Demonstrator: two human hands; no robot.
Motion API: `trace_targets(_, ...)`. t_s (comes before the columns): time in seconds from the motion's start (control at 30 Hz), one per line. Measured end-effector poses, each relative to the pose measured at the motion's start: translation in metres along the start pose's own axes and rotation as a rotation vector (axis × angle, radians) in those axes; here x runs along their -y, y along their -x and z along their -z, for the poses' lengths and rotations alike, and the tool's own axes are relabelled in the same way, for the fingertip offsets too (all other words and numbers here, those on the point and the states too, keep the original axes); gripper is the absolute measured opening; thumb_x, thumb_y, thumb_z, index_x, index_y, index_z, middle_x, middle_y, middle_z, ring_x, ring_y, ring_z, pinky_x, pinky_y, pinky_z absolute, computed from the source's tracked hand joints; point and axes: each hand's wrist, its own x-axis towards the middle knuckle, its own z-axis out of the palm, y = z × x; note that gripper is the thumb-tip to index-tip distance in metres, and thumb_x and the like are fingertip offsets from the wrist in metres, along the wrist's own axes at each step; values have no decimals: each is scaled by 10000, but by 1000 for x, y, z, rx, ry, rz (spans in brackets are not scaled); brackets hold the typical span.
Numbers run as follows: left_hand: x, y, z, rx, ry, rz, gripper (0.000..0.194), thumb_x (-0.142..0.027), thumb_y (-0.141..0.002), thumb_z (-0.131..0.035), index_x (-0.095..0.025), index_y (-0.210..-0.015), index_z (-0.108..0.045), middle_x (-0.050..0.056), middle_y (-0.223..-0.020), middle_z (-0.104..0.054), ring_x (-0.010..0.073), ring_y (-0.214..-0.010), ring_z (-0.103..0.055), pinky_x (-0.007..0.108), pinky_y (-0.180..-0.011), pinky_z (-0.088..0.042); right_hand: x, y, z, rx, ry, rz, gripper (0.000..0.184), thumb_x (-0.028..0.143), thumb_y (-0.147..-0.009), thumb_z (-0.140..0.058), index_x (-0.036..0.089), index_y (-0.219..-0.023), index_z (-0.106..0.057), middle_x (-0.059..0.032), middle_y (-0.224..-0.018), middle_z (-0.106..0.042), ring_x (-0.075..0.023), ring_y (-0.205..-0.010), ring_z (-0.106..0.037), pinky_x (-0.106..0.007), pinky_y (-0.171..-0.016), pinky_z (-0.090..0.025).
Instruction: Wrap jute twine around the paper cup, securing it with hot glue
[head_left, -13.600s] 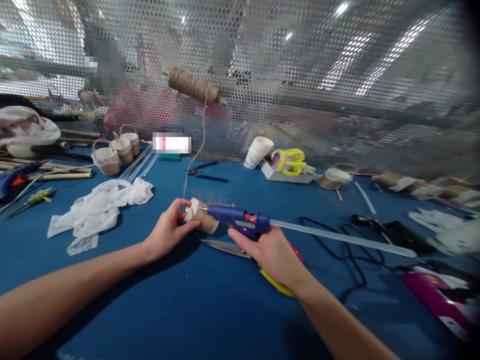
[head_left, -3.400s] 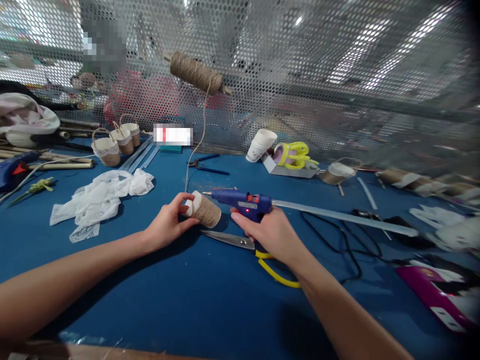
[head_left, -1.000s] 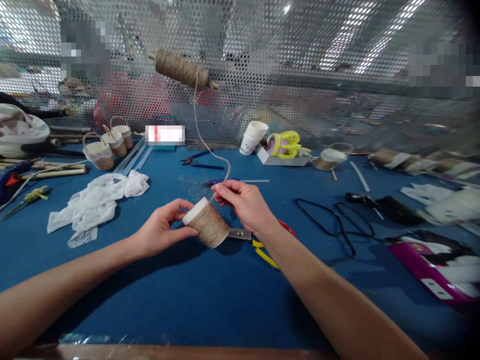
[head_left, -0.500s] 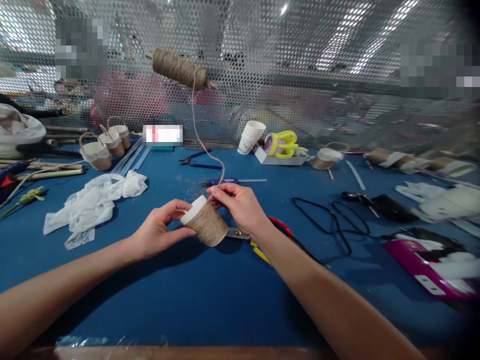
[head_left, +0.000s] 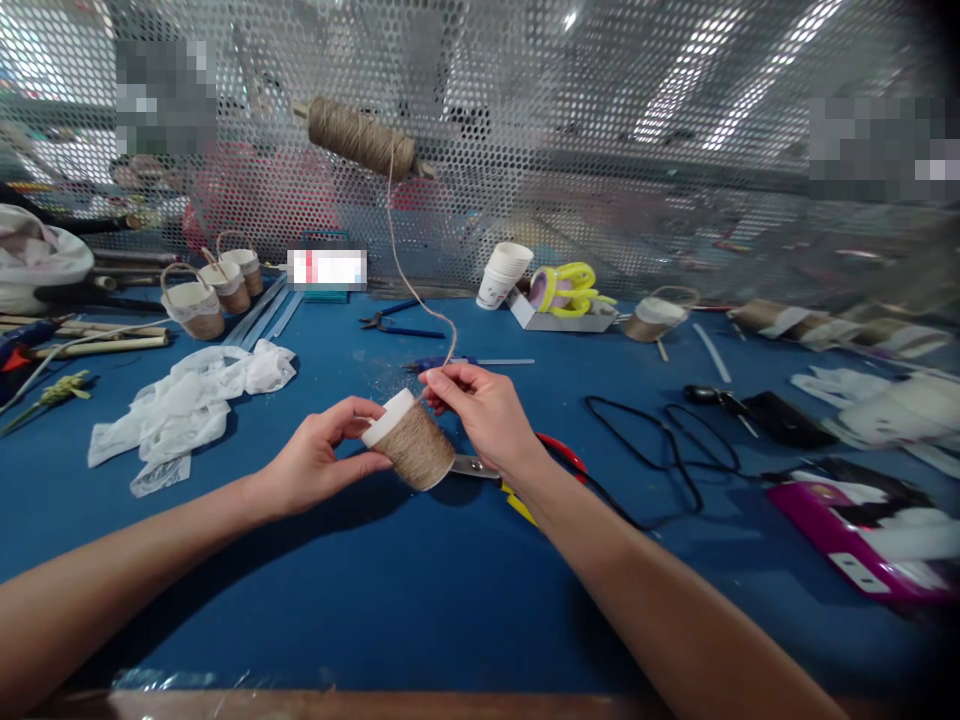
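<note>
My left hand (head_left: pixel 319 465) grips a white paper cup (head_left: pixel 409 447) wrapped in brown twine, tilted on its side just above the blue table. My right hand (head_left: pixel 480 410) pinches the loose twine strand (head_left: pixel 397 265) right at the cup's white rim. The strand runs up to a twine spool (head_left: pixel 360 137) hung on the perforated metal screen. A blue glue gun (head_left: pixel 442 363) lies on the table just beyond my right hand. Scissors with red and yellow handles (head_left: pixel 525 478) lie under my right wrist.
Crumpled white plastic (head_left: pixel 187 405) lies at left, small twine baskets (head_left: pixel 210 290) behind it. Pliers (head_left: pixel 397 322), stacked white cups (head_left: pixel 502 275) and yellow scissors (head_left: pixel 570 290) sit near the screen. A black cord (head_left: pixel 660 450) and a magenta box (head_left: pixel 862 525) lie at right. A person sits behind the screen.
Earlier my right hand held the glue gun at the cup; the gun now lies on the table and that hand holds the twine. In the last second the hands barely moved.
</note>
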Motion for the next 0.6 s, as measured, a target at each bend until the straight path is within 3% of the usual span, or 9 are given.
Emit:
trace_targets(0.3, 2, 2, 0, 17, -63, -41, 277, -246, -754, -619, -158, -990, -502, 62, -887, -697, 177, -834, -660, 290, -758, -512, -5, 4, -6, 72, 150, 32, 179, 366, -746, -585, 193, -725, -626, -16, -719, -633, -150, -662, -560, -310, -662, -443)
trace_targets(0.6, 3, 1, 0, 9, -164, -100, 219, -230, -770, -591, -157, -961, -512, 55, -893, -682, 157, -821, -638, 266, -751, -488, -9, 5, -8, 103, 342, 136, 231, 393, -837, -429, 212, -694, -448, 1, -662, -530, -144, -612, -506, -286, -576, -400)
